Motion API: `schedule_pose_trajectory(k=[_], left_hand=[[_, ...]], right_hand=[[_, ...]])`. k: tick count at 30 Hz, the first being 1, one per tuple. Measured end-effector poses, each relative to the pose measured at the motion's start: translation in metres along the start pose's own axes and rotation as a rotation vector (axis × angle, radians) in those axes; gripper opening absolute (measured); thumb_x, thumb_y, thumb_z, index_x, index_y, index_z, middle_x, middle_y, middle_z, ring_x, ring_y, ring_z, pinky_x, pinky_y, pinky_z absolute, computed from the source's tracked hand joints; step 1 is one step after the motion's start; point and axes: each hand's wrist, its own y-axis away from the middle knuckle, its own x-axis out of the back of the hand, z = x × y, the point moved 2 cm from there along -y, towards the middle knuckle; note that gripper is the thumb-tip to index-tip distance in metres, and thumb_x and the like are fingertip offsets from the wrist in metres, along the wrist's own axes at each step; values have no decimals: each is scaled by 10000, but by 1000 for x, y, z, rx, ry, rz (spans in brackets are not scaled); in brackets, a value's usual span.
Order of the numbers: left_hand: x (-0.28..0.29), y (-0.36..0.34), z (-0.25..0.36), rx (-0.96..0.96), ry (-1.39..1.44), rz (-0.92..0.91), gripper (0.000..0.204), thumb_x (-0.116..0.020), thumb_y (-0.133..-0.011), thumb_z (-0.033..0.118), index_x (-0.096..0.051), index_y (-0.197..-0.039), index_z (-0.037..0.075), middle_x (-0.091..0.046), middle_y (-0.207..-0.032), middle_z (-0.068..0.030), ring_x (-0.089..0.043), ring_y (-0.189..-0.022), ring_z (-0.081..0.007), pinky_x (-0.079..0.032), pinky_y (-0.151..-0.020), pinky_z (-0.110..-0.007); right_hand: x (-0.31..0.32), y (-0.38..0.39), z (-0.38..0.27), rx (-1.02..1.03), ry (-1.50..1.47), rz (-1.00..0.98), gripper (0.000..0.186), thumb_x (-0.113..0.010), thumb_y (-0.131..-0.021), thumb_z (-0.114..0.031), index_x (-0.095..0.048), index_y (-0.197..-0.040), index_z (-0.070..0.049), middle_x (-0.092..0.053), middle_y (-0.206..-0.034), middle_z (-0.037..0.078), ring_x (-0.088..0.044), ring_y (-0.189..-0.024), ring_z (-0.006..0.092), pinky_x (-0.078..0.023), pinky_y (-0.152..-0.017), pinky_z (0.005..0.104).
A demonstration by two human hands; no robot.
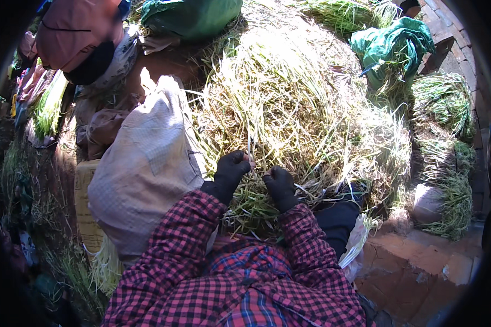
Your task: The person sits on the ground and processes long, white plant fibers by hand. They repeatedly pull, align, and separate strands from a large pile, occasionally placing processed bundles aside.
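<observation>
- Straight beyond the fingertips of the left hand, with a thin pale stalk pinched at its near end, pointing away from the body and seen against the grass heap.
- On the left, gloved in dark cloth with bare fingertips showing, bent at the fingers and pressed close to the thumb, with only that stalk visible in the grip.
- Just beside, to the right and a little nearer the body, with a narrow gap between: the right hand, also gloved, curled in almost to a fist; cannot tell whether gripping anything.
- Near the right hand too, but apart from it, up and to the left: the stalk.
- Below and between both wrists, a darker green tuft.
- Close by the left forearm, a tall pale sack, with a cardboard box behind its left edge.
- Beyond the right forearm, a dark trouser leg.
- Farther right, grass bundles and a green cloth.
- At the top left, near a big green bag, another person in a reddish hat.
</observation>
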Motion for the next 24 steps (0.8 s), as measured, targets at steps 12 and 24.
schedule_pose_trajectory(k=[12,24], left_hand=[[6,-2,30,-35,163,-56,54,-579,-804,65,-541,-775,39,-644,-847,-116,-559,-650,-125,-450,-607,-255],[46,8,97,-302,464,210,78,-522,-865,80,-482,-820,30,-585,-748,-106,-568,-566,-161,-515,-464,-278]], right_hand=[[67,11,64,53,216,378,245,-657,-705,-217,-562,-863,-56,-591,-758,85,-577,-667,218,-468,-613,340],[23,40,22,161,-70,-167,188,-590,-789,-190,-537,-800,-10,-524,-645,112,-503,-598,205,-395,-568,341]])
